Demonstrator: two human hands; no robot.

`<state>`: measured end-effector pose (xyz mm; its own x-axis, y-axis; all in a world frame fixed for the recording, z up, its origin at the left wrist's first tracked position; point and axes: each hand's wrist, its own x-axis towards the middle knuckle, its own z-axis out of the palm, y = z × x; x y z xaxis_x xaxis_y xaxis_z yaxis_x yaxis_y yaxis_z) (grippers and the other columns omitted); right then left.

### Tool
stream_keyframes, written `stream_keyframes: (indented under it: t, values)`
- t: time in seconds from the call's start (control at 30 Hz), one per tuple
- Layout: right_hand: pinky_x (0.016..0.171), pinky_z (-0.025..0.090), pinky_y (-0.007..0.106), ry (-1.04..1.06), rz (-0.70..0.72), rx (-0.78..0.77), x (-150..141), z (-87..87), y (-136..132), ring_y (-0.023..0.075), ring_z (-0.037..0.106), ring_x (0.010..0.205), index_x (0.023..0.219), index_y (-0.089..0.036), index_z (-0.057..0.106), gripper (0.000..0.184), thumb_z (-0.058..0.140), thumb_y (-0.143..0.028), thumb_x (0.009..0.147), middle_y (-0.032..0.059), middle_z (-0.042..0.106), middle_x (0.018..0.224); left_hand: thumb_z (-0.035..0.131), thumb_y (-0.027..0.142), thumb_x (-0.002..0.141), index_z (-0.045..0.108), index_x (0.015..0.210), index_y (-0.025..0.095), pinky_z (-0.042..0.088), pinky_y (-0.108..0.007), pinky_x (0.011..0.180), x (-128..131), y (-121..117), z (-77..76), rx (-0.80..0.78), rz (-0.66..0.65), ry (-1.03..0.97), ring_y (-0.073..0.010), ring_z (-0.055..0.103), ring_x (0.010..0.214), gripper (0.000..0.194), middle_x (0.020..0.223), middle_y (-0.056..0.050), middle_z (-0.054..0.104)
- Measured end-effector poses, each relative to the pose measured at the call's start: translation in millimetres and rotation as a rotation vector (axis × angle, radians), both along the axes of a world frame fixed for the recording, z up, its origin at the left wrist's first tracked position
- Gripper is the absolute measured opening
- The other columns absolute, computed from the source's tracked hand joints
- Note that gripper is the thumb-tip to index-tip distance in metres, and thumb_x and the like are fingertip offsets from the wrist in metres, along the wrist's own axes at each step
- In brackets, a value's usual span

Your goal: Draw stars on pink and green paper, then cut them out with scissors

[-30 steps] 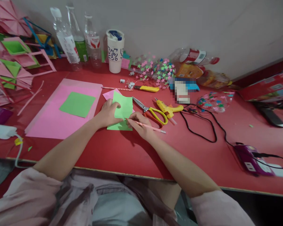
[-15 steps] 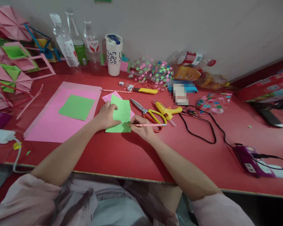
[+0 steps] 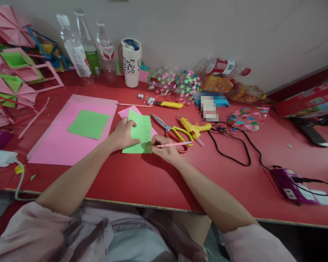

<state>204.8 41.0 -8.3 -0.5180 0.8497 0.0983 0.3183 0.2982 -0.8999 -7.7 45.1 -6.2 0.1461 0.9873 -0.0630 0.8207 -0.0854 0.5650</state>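
Note:
A sheet of light green paper lies on the red table, partly over a pink sheet. My left hand rests on the green paper's left side, thumb and fingers spread and pressing it down. In my right hand a pink pencil is pinched, its tip touching the paper near the lower right edge. Scissors with yellow and red handles lie just beyond my right hand, beside a yellow glue gun.
Left of my hands, a green square lies on large pink sheets. Behind are a yellow cutter, another pencil, a white tumbler and several bottles. A black cable runs toward a purple power strip at right.
The pencil's back end has tilted slightly upward in the picture while its tip stays near the same spot on the green paper. My left hand has kept its place.

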Motion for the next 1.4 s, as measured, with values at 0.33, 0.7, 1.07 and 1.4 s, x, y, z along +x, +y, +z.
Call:
stream_keyframes:
  t: [0.33, 0.7, 1.07, 1.4]
  values:
    - [0.05, 0.028, 0.023, -0.007, -0.087, 0.03, -3.8, 0.0, -0.6, 0.0085, 0.034, 0.052, 0.062, -0.022, 0.043, 0.011, 0.053, -0.021, 0.068, -0.006, 0.043, 0.056, 0.076, 0.041, 0.069, 0.046, 0.116, 0.019, 0.036, -0.049, 0.111, 1.0, -0.8, 1.0, -0.011, 0.002, 0.019, -0.0358, 0.045, 0.126, 0.06, 0.123, -0.01, 0.039]
    - [0.051, 0.029, 0.023, -0.058, -0.154, 0.102, -6.3, -1.5, -0.6, 0.0093, 0.036, 0.053, 0.061, -0.023, 0.039, 0.013, 0.051, -0.02, 0.068, -0.0053, 0.044, 0.056, 0.076, 0.035, 0.071, 0.046, 0.116, 0.019, 0.035, -0.048, 0.112, 3.1, -1.5, 4.8, -0.024, 0.006, 0.052, -0.0349, 0.045, 0.127, 0.056, 0.125, -0.011, 0.04]
    - [0.049, 0.025, 0.023, -0.091, -0.1, 0.093, -4.9, -1.2, 1.1, 0.0082, 0.032, 0.052, 0.058, -0.023, 0.035, 0.014, 0.048, -0.017, 0.059, -0.0061, 0.039, 0.054, 0.076, 0.034, 0.073, 0.046, 0.119, 0.017, 0.037, -0.048, 0.111, 5.5, -3.4, 12.1, -0.066, 0.015, 0.058, -0.0344, 0.043, 0.13, 0.058, 0.129, -0.013, 0.039]
    - [0.05, 0.024, 0.024, -0.077, -0.065, 0.137, -3.1, -4.6, 2.2, 0.0085, 0.032, 0.052, 0.058, -0.023, 0.035, 0.016, 0.048, -0.014, 0.059, -0.0058, 0.039, 0.054, 0.076, 0.036, 0.07, 0.047, 0.113, 0.02, 0.038, -0.05, 0.109, 3.7, -1.7, 8.5, -0.039, 0.01, 0.027, -0.0346, 0.044, 0.128, 0.054, 0.126, -0.011, 0.041]
